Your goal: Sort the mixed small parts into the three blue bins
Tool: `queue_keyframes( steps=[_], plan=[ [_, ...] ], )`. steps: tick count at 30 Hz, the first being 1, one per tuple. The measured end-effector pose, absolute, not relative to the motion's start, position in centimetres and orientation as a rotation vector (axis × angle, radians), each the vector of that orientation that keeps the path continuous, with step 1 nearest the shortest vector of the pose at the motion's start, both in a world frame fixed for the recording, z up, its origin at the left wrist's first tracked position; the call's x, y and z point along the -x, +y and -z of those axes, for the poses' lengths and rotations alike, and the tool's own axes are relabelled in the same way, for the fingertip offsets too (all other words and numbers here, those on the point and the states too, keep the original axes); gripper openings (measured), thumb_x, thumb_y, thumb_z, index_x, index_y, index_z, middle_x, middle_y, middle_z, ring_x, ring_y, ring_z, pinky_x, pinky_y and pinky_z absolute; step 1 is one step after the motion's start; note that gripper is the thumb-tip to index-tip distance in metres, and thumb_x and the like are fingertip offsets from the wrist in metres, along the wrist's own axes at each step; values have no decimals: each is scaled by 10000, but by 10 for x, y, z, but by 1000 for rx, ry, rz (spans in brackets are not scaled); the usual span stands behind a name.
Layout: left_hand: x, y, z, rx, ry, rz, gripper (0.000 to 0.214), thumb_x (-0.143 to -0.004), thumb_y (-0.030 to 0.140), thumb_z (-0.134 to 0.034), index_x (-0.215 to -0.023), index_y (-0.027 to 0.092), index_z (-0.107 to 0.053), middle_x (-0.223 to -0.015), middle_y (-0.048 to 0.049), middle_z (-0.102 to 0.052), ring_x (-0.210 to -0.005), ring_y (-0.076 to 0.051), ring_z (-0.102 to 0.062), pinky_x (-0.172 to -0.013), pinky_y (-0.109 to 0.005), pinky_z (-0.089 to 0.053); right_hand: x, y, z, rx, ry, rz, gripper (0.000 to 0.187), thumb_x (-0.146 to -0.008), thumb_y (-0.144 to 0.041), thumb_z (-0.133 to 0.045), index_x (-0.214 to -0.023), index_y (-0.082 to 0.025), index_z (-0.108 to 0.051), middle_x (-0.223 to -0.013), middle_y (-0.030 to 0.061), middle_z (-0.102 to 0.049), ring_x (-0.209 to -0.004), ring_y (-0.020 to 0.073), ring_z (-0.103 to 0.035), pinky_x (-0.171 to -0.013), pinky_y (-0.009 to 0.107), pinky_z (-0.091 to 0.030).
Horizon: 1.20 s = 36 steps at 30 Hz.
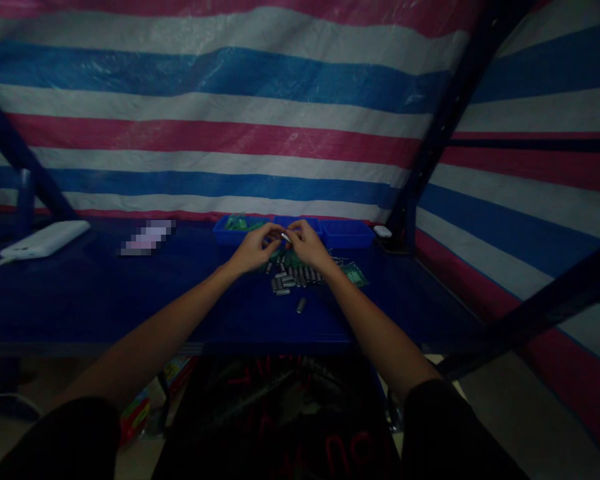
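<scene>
My left hand [257,249] and my right hand [307,248] meet above the blue table, fingers bent and closed in pinches. Between their fingertips shows a small silvery piece [285,237], too small and dark to name. It sits in the right fingers; what the left fingers grip is partly hidden. Just below lies a cluster of small grey metal cylinders [283,282], some in a row. A single cylinder [301,305] lies apart, nearer the front edge. Beside the right wrist is a flat green piece [355,274], with thin pale wire-like bits [338,259] close by.
Behind the hands stand blue trays [347,235], the left one holding green items [237,222]. A white device with a cable [47,240] lies at left, near a blurred-out flat object [147,238]. A small white case [382,231] rests by the right-hand post [409,210].
</scene>
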State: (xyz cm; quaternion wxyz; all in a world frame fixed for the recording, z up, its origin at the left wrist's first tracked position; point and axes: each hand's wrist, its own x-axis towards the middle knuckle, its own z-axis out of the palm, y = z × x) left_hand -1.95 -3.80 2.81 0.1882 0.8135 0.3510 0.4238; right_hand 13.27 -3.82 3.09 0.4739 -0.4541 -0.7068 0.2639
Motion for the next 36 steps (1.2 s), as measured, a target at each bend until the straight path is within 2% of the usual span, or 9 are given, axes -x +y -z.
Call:
queue_keyframes(
  steps=[3, 7, 11, 17, 21, 24, 27, 31, 36],
  plan=[
    [15, -39, -25, -2271, 953, -1154, 309, -736, 264, -548, -1025, 163, -507, -848, -35, -603, -752, -148, -562, -650, -253, -434, -134, -32, -25, 1068, -1597, -808, 49, -831, -253, -427, -845, -207, -431, -515, -84, -477, -480, 93, -479, -492, 200, -343],
    [17, -36, -23, -2255, 1051, -1183, 193, -757, 303, -523, -889, 164, -510, -767, -9, -571, -683, -134, -534, -609, -239, -411, -132, -33, -25, 1040, -1674, -843, 157, -839, -332, -430, -752, -202, -434, -514, -58, -498, -465, 92, -456, -475, 208, -330],
    [18, -33, -20, -2236, 1086, -1177, 161, -806, 315, -445, -846, 168, -496, -720, 3, -554, -668, -135, -519, -614, -241, -399, -137, -40, -30, 1023, -1896, -558, 154, -790, -328, -518, -810, -176, -509, -594, -31, -529, -552, 106, -490, -538, 228, -353],
    [21, -33, -21, -2229, 1185, -1238, 336, -862, 349, -308, -616, 182, -464, -567, 8, -513, -570, -131, -492, -570, -251, -365, -139, -47, -33, 943, -2112, -302, 258, -756, -181, -529, -1013, -153, -530, -640, -21, -542, -600, 118, -500, -600, 246, -372],
    [21, -34, -25, -2134, 1206, -1223, 371, -856, 367, -321, -579, 173, -472, -549, -9, -506, -545, -122, -481, -540, -252, -351, -136, -50, -35, 868, -2120, -198, 155, -766, -178, -521, -914, -155, -561, -657, -14, -559, -600, 112, -509, -590, 232, -381],
    [14, -40, -28, -1981, 1198, -1141, 471, -880, 434, -220, -628, 152, -501, -534, -10, -483, -509, -114, -464, -519, -253, -357, -142, -54, -45, 878, -2031, -80, 119, -807, -242, -496, -850, -153, -561, -665, -7, -549, -603, 108, -495, -597, 233, -378],
    [2, -57, -30, -2112, 1099, -963, 447, -837, 505, -335, -679, 143, -544, -532, 6, -487, -499, -109, -459, -497, -239, -338, -159, -62, -62, 912, -1691, 83, 221, -857, -332, -421, -898, -145, -531, -666, -8, -506, -596, 105, -470, -591, 236, -369],
    [-12, -88, -29, -2695, 845, -491, 404, -757, 551, -479, -697, 165, -579, -599, -1, -559, -572, -127, -505, -539, -240, -333, -185, -66, -76, 949, -1229, 291, 278, -874, -376, -368, -964, -147, -498, -627, -26, -440, -544, 101, -421, -565, 236, -346],
    [-15, -103, -32, -3029, 771, -371, 460, -712, 623, -493, -707, 173, -588, -668, -29, -592, -697, -180, -537, -611, -268, -346, -192, -44, -57, 1195, -1495, 190, 311, -783, -306, -509, -1056, -161, -474, -592, -36, -450, -558, 129, -440, -591, 261, -340]
  ],
)
